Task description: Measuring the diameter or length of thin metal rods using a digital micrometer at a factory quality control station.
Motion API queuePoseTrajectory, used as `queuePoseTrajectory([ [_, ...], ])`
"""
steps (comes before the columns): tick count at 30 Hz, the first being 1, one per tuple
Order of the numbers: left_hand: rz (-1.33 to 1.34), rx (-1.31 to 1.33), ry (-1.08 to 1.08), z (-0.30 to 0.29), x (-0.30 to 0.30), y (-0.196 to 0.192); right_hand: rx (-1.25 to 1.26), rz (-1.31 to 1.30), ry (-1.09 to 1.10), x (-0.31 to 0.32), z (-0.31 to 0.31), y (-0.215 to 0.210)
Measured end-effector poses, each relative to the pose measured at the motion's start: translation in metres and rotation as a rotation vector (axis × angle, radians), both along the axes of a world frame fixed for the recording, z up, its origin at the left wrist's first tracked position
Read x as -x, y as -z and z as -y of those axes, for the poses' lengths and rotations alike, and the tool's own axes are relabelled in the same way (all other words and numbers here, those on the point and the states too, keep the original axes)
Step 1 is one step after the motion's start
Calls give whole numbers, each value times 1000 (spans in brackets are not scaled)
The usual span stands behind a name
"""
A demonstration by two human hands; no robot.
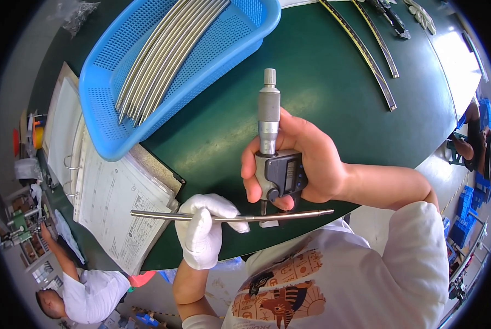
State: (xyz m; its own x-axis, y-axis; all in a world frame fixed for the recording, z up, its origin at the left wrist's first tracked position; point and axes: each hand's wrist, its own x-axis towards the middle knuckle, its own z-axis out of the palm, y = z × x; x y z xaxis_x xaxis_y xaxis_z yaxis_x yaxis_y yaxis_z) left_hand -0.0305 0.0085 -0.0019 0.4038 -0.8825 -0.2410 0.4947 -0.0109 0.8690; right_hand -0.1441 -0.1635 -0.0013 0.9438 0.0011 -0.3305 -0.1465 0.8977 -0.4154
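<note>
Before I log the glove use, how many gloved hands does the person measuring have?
1: the left hand wears a white glove and holds the metal rod; the right hand, bare, grips the digital micrometer.

The bare right hand [305, 162] grips a digital micrometer [275, 164] over a thin metal rod [229, 216] (held level by the gloved left hand [204, 230]); blue basket [105, 126] at eleven o'clock.

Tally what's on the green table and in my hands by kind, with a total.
Digital micrometer: 1
Metal rod, held: 1
Blue basket of rods: 1
Ring binder: 1
Long dark strips: 2
Total: 6
</note>
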Motion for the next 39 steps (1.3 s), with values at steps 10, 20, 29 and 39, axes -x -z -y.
queuePoseTrajectory([
  [10, 1, -50, 51, 1, 2, -3, 81, 15, 20, -1, -1, 1],
  [20, -25, 5, -35, -1, -3, 2, 146, -29, 23, 0, -2, 0],
  [29, 1, -45, 10, 1, 1, -2, -31, -33, 17, 1, -2, 0],
  [39, -16, -56, 50, 1, 0, -4, 163, -31, 13, 0, -1, -1],
])
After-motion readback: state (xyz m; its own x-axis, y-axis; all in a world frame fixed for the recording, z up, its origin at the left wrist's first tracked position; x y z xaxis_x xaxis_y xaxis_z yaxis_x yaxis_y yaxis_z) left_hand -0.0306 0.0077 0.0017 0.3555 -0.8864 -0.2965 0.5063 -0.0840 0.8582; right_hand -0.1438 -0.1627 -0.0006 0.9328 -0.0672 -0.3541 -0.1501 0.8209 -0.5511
